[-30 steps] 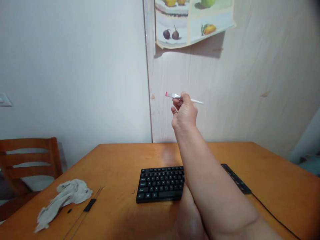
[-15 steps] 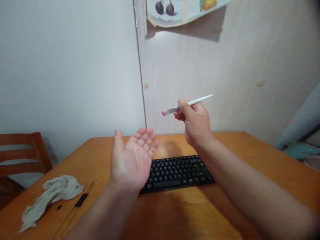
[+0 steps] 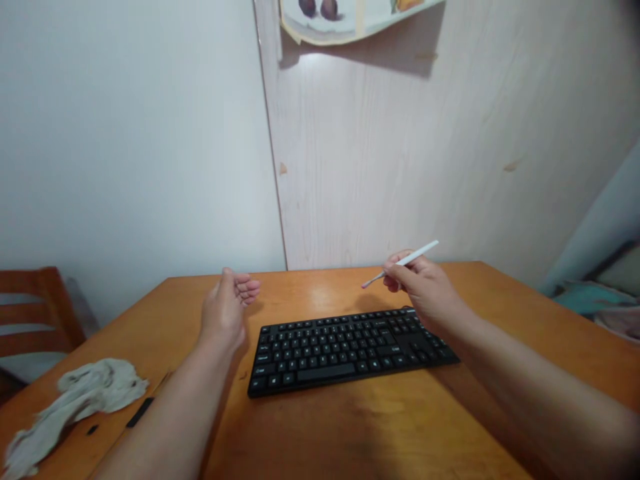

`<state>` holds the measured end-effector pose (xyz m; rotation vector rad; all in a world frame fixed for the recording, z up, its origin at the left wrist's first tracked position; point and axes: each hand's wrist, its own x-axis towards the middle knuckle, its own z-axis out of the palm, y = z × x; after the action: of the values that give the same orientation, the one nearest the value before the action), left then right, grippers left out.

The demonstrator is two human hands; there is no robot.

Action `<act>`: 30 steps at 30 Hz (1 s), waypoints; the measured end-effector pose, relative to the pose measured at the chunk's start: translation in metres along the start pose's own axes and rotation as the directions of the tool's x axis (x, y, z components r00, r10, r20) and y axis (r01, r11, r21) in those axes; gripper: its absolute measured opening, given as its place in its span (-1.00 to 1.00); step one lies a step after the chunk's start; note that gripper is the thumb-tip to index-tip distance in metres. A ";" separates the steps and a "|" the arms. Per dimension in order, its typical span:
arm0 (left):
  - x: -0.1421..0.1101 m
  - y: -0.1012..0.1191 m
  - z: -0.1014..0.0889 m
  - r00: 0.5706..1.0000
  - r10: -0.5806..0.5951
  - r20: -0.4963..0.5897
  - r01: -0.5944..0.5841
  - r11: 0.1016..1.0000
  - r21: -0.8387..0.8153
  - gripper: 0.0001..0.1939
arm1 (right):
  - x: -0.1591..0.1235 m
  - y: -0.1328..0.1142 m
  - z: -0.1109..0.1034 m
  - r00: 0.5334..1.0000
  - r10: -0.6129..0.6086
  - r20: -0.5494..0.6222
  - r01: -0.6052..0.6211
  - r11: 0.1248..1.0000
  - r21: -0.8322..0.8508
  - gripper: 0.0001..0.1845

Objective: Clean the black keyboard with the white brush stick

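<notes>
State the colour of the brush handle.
The brush handle is white, best seen in the head view.

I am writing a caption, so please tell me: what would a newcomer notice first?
Probably the black keyboard, central on the wooden table. Near its right end, the right hand holds a pink-tipped white brush; left of the keyboard is the open left hand. A crumpled pale cloth lies far left.

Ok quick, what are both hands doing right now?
Left hand: open, nothing showing in it.
Right hand: closed, holding the white brush in a finger grip.
</notes>
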<state>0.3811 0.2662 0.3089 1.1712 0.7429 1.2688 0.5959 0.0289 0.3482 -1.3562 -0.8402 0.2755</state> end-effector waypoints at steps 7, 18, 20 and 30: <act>0.010 -0.042 -0.026 0.996 -0.065 0.058 0.059 0.994 0.094 -0.49 | -0.004 0.014 0.016 0.980 0.103 0.168 -0.098 0.995 -0.035 -0.73; -0.001 -0.069 -0.017 0.947 -0.178 0.269 0.156 0.982 0.103 -0.42 | -0.021 0.050 0.063 0.899 0.090 0.430 -0.084 0.996 -0.034 -0.80; -0.003 -0.071 -0.016 0.945 -0.184 0.270 0.153 0.979 0.131 -0.40 | -0.026 0.059 0.068 0.901 0.047 0.430 -0.036 0.999 -0.033 -0.82; -0.002 -0.073 -0.016 0.943 -0.189 0.275 0.147 0.975 0.164 -0.37 | -0.034 0.077 0.067 0.870 -0.108 0.480 0.244 0.942 -0.230 -0.76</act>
<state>0.3892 0.2755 0.2352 1.3440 0.7061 0.8890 0.5502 0.0755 0.2632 -1.4898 -1.4455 0.3502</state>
